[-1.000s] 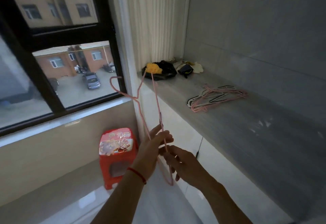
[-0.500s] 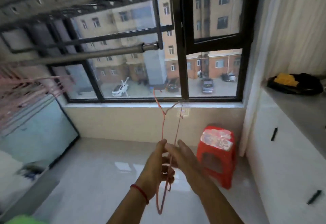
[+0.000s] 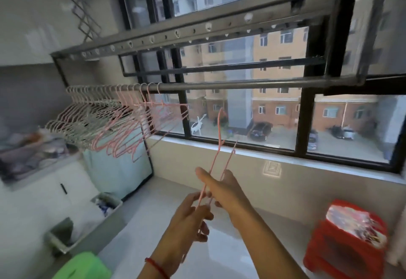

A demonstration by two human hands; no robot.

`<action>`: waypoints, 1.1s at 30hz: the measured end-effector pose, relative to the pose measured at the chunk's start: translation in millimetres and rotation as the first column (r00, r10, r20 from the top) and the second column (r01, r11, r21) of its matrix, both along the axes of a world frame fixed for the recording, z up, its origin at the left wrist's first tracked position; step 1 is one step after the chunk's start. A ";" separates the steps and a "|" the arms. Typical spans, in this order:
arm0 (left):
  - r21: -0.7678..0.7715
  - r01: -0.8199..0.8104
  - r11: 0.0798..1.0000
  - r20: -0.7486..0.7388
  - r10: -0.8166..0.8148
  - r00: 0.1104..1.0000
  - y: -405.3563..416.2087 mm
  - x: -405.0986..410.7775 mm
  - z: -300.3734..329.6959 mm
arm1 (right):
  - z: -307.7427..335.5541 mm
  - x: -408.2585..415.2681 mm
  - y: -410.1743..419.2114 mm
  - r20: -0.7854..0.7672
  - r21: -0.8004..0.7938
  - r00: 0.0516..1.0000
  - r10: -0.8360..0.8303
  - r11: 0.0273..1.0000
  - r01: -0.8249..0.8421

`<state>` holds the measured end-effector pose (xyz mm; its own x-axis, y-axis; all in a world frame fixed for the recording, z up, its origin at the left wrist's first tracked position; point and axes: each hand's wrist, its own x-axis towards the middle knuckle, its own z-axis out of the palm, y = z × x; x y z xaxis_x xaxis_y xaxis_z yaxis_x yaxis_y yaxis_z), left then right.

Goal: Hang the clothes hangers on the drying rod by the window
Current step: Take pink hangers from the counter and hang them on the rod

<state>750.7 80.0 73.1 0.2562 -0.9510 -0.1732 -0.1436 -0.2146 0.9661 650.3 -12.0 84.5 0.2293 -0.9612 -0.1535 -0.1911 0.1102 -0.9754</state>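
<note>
1. At the far left, a row of pink and white hangers [image 3: 105,122] is seen already hooked over the drying rod [image 3: 241,85], bunched toward its left end; a green object [image 3: 83,266] and a grey bin [image 3: 87,228] are seen on the floor below.
2. Lower centre, the left hand [image 3: 189,219], marked by a red thread at the wrist, is curled round the lower wires of a pink hanger [image 3: 216,157].
3. Just to its right, the right hand [image 3: 222,188] is laid against the same hanger; its forefinger is stretched along the wire, and whether the other fingers are closed on it cannot be told.
4. The hanger is held upright between the hands, its hook pointed up, well below the rod and apart from it.
5. The step in hand is judged to be the carrying of this hanger toward the rod; hanging is not yet done.
6. For the next move, the hook needs to be raised above the bare stretch of rod right of the hung row, turned across it and lowered on.
7. At the far right, a red stool [image 3: 345,241] is seen on the floor.
</note>
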 end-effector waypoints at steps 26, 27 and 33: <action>-0.017 0.200 0.980 -0.148 -0.201 0.968 -185.3 229.7 73.3 | -68.4 105.5 -27.7 0.075 -0.114 0.970 -0.230 0.965 0.238; -0.016 0.204 0.979 -0.142 -0.205 0.968 -186.8 230.0 72.2 | -71.3 104.6 -28.3 0.071 -0.110 0.970 -0.232 0.965 0.239; -0.001 0.191 0.982 -0.082 -0.190 0.978 -193.8 228.4 70.7 | -85.2 94.8 -28.0 0.090 -0.089 0.968 -0.234 0.966 0.242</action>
<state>979.0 -113.8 143.8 0.0551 -0.9797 -0.1929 -0.1034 -0.1978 0.9748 745.1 -40.1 -0.7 -0.0004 -0.9990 -0.0457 -0.0937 0.0455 -0.9946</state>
